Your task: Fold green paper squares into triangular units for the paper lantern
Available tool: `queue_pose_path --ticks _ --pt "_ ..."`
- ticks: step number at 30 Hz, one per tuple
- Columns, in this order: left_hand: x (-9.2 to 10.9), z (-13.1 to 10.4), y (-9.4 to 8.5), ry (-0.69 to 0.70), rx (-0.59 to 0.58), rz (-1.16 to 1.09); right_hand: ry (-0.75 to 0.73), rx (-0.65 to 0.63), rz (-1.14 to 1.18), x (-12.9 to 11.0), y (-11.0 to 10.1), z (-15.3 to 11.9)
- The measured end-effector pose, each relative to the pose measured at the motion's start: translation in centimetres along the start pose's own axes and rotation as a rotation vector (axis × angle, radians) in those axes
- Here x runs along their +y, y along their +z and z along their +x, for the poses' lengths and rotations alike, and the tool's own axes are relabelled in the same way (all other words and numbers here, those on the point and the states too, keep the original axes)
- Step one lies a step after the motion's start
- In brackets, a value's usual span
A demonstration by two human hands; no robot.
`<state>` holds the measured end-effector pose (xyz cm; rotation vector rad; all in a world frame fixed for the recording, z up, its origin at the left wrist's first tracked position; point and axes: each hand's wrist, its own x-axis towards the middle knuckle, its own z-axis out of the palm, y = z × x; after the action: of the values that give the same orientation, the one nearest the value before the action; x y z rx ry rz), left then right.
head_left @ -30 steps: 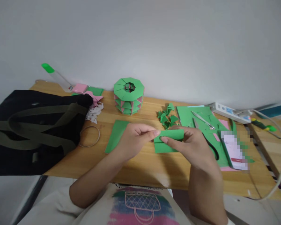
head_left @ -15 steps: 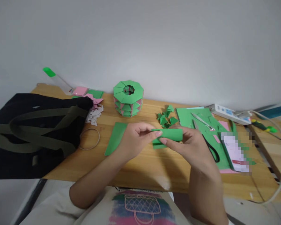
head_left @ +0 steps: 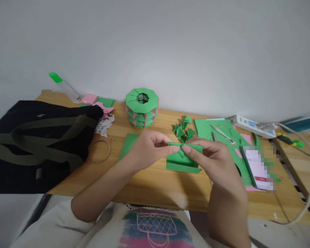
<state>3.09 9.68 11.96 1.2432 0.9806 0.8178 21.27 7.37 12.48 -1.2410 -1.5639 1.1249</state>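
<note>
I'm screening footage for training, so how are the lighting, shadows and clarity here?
Head view: soft light, wall dimmer toward the corners; shadow on the pale wooden table below the folded green paper; faint sheen near the table's front edge; blocky pixelation over part of the dark-edged phone with a pale screen; fine creases look slightly soft.

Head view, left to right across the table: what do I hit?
Black bag → thin beige band → many-sided green-and-pink paper structure → folded green sheet → phone → tool with a yellow, green and dark handle.
</note>
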Motion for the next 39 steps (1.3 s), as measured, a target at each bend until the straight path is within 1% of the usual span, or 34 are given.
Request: queue_pose_path --ticks 5,9,13,16,19,22,26,29,31,35,37,39 --pt "0.1 0.1 -0.2 -0.016 -0.037 0.026 -0.020 -0.022 -0.012 -0.2 -0.1 0.1" --pt "0.4 0.2 -0.4 -0.026 -0.046 0.024 -0.068 -0.023 -0.047 -0.4 -0.3 0.2" --pt "0.6 0.1 -0.7 -0.004 -0.082 -0.005 -0.097 -0.029 -0.075 -0.6 -0.5 0.2" --pt "0.7 0.0 -0.8 0.032 -0.082 0.000 -0.072 -0.028 -0.080 -0.9 -0.5 0.3" --pt "0.9 0.0 -0.7 0.103 -0.044 0.097 -0.026 -0.042 -0.121 -1.2 -0.5 0.6" --pt "1.3 0.0 -0.6 0.175 -0.034 0.267 0.003 -0.093 -0.187 -1.8 -0.7 1.0" --pt "2.0 0.2 -0.9 0.263 -0.090 0.497 -0.018 -0.183 -0.251 -2.5 -1.1 1.6" --pt "2.5 0.6 -1.2 0.295 -0.145 0.568 -0.043 -0.233 -0.322 -2.9 -1.2 2.1" --pt "2.9 0.9 -1.4 0.292 -0.147 0.584 -0.050 -0.213 -0.377 -3.1 -1.0 2.4" --pt "3.6 1.3 -1.6 0.280 -0.087 0.619 -0.026 -0.125 -0.456 -3.3 -0.3 2.7" --pt "3.8 1.5 -1.7 0.278 -0.079 0.641 -0.012 -0.121 -0.469 -3.3 -0.2 2.8" --pt "3.9 1.5 -1.8 0.287 -0.068 0.651 -0.014 -0.145 -0.479 -3.4 -0.2 3.0"
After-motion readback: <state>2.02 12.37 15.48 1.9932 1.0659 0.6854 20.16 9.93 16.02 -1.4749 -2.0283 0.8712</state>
